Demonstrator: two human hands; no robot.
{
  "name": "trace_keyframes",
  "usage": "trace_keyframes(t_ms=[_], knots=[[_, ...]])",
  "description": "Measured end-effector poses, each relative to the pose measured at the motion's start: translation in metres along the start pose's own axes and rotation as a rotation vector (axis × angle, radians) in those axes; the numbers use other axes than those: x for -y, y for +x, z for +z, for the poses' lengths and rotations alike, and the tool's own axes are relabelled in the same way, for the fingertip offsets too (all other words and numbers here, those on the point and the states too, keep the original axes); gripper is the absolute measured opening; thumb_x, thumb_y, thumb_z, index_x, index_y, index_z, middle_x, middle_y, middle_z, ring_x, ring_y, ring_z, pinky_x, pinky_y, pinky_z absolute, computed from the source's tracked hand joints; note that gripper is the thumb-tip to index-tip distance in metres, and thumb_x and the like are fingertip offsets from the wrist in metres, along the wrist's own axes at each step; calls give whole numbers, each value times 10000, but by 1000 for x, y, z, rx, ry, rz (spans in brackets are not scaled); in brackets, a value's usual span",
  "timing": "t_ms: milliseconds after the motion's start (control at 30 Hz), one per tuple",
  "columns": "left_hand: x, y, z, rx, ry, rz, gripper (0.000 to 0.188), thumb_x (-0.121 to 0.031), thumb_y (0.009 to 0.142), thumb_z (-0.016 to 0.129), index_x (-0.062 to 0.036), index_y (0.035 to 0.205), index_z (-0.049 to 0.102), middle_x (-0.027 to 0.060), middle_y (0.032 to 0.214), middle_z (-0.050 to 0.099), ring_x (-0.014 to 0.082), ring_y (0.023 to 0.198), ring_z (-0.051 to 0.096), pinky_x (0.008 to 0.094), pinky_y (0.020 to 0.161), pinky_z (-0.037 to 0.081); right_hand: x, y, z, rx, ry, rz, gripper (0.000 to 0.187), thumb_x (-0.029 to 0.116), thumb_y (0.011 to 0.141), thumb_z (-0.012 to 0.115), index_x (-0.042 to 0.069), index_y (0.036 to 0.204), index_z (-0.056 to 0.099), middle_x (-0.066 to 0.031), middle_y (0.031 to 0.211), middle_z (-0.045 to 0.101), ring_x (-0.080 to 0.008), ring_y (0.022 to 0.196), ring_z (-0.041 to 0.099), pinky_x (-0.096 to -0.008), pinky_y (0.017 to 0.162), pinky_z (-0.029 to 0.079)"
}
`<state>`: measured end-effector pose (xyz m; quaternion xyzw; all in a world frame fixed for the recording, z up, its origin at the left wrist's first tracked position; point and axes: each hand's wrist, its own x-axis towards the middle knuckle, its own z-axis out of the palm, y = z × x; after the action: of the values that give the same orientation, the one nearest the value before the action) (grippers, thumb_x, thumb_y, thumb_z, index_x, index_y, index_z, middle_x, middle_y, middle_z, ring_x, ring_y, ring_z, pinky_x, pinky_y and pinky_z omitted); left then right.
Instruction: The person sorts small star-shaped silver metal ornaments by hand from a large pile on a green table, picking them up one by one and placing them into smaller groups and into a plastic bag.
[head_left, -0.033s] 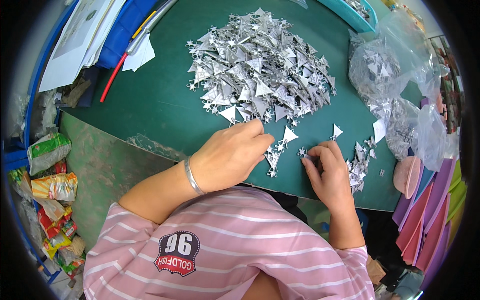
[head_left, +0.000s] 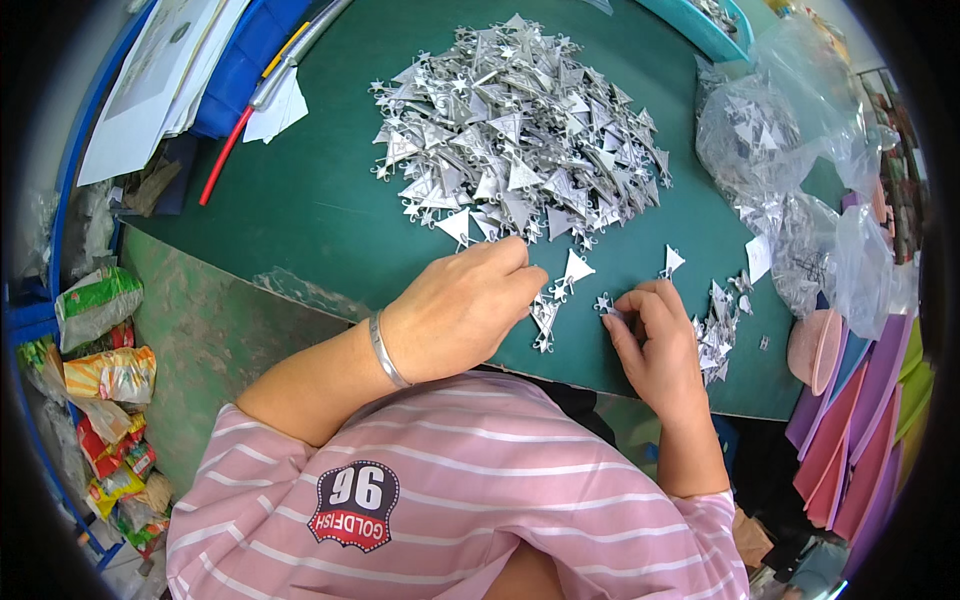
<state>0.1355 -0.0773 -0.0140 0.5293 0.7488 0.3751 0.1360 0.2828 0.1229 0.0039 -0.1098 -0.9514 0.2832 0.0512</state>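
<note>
A large heap of silver triangular metal pieces with small stars and hooks [head_left: 520, 130] lies on the green table. Just below its near edge is my left hand [head_left: 475, 300], its fingers curled in; what they hold, if anything, is hidden. Beside its fingertips lie a few loose triangular pieces [head_left: 544, 318]. To the right, my right hand [head_left: 655, 340] pinches a metal piece whose star end [head_left: 603, 303] sticks out past the thumb and fingertips. A single triangular piece [head_left: 672, 262] lies above that hand, and a smaller pile of pieces [head_left: 716, 340] is to its right.
Clear plastic bags [head_left: 750, 140] with more metal pieces stand at the right. A turquoise tray [head_left: 735, 45] is at the far right. At the far left are a blue bin [head_left: 228, 95], papers [head_left: 150, 80] and a red-tipped tool [head_left: 225, 160]. Coloured sheets [head_left: 850, 430] stand beyond the right edge.
</note>
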Motion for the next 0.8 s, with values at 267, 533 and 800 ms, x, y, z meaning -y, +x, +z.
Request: trace_keyframes(t_ms=[267, 533, 800], knots=[[2, 7, -2, 24, 24, 33, 315, -12, 712, 738, -19, 995, 600, 110, 937, 530, 306, 820, 586, 378, 691, 488, -18, -5, 0, 52, 1007, 304, 302, 2, 736, 718, 24, 994, 563, -48, 809, 547, -121, 596, 514, -228, 465, 388], [0, 8, -2, 8, 61, 81, 327, -30, 703, 745, -13, 964, 549, 118, 938, 500, 317, 823, 566, 390, 689, 483, -6, 0, 7, 175, 901, 1, 160, 5, 808, 698, 12, 948, 621, -52, 788, 598, -148, 685, 591, -256, 531, 431], [-2, 10, -2, 58, 82, 50, 298, -29, 716, 739, -30, 938, 540, 129, 923, 489, 333, 793, 557, 400, 666, 469, 29, -1, 29, 22, 43, -281, 400, 173, 724, 769, 30, 1062, 611, -73, 747, 551, -253, 645, 606, -363, 530, 497]])
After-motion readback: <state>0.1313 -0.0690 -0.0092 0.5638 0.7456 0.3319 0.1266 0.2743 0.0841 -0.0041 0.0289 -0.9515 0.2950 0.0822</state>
